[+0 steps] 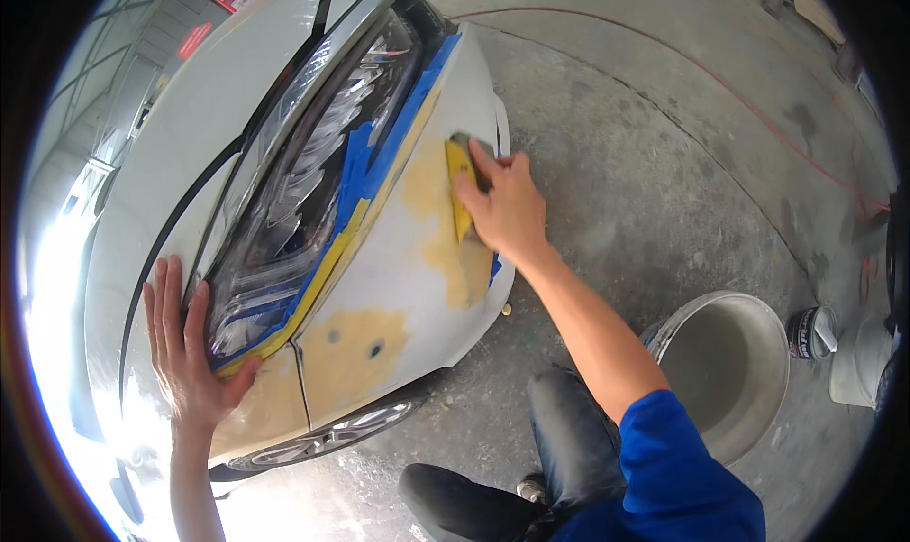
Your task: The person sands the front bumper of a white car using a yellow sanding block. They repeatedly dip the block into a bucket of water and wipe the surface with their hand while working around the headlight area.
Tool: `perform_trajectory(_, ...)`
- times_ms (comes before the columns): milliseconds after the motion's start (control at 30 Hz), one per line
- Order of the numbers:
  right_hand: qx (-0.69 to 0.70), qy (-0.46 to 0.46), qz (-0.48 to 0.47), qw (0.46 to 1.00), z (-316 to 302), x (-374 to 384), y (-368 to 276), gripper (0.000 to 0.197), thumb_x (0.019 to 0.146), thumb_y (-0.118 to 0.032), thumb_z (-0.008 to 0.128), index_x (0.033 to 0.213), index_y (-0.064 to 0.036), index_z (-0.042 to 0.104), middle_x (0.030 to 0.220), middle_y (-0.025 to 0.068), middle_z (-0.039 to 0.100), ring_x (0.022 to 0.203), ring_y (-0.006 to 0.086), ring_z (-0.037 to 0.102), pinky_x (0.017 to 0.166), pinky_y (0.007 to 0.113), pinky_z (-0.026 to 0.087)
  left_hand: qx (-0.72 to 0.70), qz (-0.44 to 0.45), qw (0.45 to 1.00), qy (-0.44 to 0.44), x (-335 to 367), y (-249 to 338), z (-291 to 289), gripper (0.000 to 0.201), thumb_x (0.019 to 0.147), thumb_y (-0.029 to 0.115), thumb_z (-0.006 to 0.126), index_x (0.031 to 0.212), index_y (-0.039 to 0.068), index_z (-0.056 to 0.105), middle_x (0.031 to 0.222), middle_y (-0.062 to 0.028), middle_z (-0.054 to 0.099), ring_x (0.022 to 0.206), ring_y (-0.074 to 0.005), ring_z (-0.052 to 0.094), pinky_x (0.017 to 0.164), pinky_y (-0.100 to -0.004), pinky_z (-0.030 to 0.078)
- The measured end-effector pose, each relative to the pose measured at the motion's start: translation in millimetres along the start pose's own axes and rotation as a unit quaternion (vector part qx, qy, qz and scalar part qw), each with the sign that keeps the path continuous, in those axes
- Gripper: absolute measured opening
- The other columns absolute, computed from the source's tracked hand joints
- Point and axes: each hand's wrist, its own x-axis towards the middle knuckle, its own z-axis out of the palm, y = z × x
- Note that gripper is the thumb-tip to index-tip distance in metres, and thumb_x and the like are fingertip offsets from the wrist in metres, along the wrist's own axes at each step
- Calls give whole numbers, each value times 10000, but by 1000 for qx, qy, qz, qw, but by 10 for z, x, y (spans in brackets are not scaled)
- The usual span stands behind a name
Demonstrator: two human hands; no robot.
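A yellow sanding block (462, 221) with a dark grey edge is pressed to the white car bumper (398, 276). My right hand (509, 205) grips it, fingers over the top and thumb on the near face. Tan patches (427, 186) show through the white under and around the block. A lower tan patch (351, 352) carries two dark spots. My left hand (190, 357) lies flat on the car's bodywork at the near corner of the headlight (294, 177), fingers spread. Blue masking tape (427, 82) and yellow tape (332, 262) run along the headlight's edge.
A round bucket (773, 414) with greyish water stands on the concrete floor (607, 144), right of my knees. Beside it are a dark can (806, 331) and a pale container (858, 362). A red hose (701, 63) curves across the floor. The car's wheel (341, 436) shows below the bumper.
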Motion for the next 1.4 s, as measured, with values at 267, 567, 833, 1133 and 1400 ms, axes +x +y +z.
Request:
perform_trajectory(267, -24, -8, 13, 1000, -6, -101, -16, 650, 945, -539, 589, 1491, -186, 585, 1231, 206, 556, 1082, 384, 647, 928, 460, 535, 8, -4, 1000, -1, -29, 7, 14, 811, 921, 603, 618, 1553, 128, 438, 1626, -239, 379, 1521, -444, 343, 1233, -649, 248)
perform_trajectory(567, 19, -36, 28, 999, -63, -503, -247, 684, 911, -553, 644, 1471, -162, 604, 1208, 231, 537, 1026, 405, 657, 907, 472, 545, -28, -14, 999, 6, 4, 31, -6, 802, 883, 513, 677, 1542, 114, 453, 1633, -235, 372, 1525, -447, 332, 1247, -633, 230)
perform_trajectory(833, -12, 34, 14, 999, -74, 260, 168, 606, 954, -515, 600, 1476, -207, 602, 1250, 203, 558, 1086, 369, 633, 922, 445, 530, -27, 5, 999, 24, 149, 29, 58, 807, 892, 552, 657, 1535, 109, 455, 1629, -239, 375, 1521, -455, 335, 1241, -637, 238)
perform_trajectory(1133, -17, 14, 33, 999, -98, 279, 107, 630, 937, -499, 612, 1459, -147, 617, 1204, 213, 537, 1090, 380, 624, 933, 451, 524, -12, -9, 1000, 12, 65, 48, 34, 823, 892, 600, 649, 1535, 122, 458, 1628, -238, 375, 1523, -450, 333, 1242, -639, 243)
perform_trajectory(1400, -17, 22, 93, 995, -180, 488, 93, 623, 936, -483, 612, 1464, -153, 613, 1190, 202, 540, 1107, 360, 623, 920, 443, 538, -31, -5, 999, 22, 135, 52, 47, 802, 871, 517, 687, 1531, 118, 467, 1628, -227, 383, 1521, -453, 335, 1242, -639, 246)
